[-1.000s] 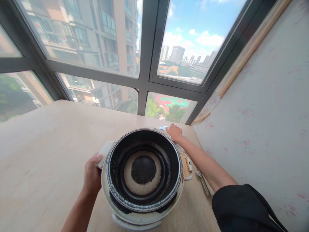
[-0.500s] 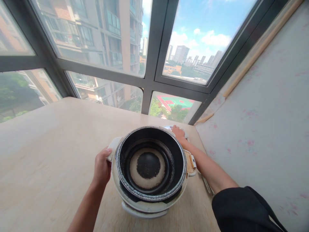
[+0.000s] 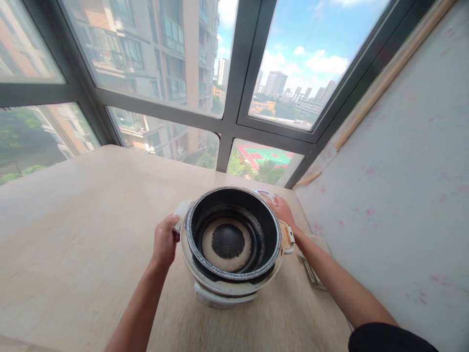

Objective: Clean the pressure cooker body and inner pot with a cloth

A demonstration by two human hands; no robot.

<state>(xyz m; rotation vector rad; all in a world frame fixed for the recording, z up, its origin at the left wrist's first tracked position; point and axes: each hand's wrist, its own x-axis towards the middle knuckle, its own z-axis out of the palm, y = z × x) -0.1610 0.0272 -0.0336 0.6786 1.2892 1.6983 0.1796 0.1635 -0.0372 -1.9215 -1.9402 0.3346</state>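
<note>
Black sleeve (image 3: 384, 337) nearest, bottom right; beyond, a white cooker (image 3: 227, 289) stands on the pale surface (image 3: 91, 220), a dark pot (image 3: 234, 199) inside it. The left hand (image 3: 166, 239) grips its side handle (image 3: 181, 215); the right hand (image 3: 283, 211) lies at the far right by a printed panel (image 3: 263, 192), its hold partly hidden, so I cannot tell. Steadying or shifting the cooker seems the step in hand, calling for even support. Grey window frame (image 3: 229, 128) behind.

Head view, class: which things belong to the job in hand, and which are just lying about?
Apparently in the job:
pale cooker, gripped at its side by the left hand
black pot, sitting in the cooker
patterned item at the right hand, partly hidden

Apparently lying about:
pale bundle near the wall, too unclear to name
</note>
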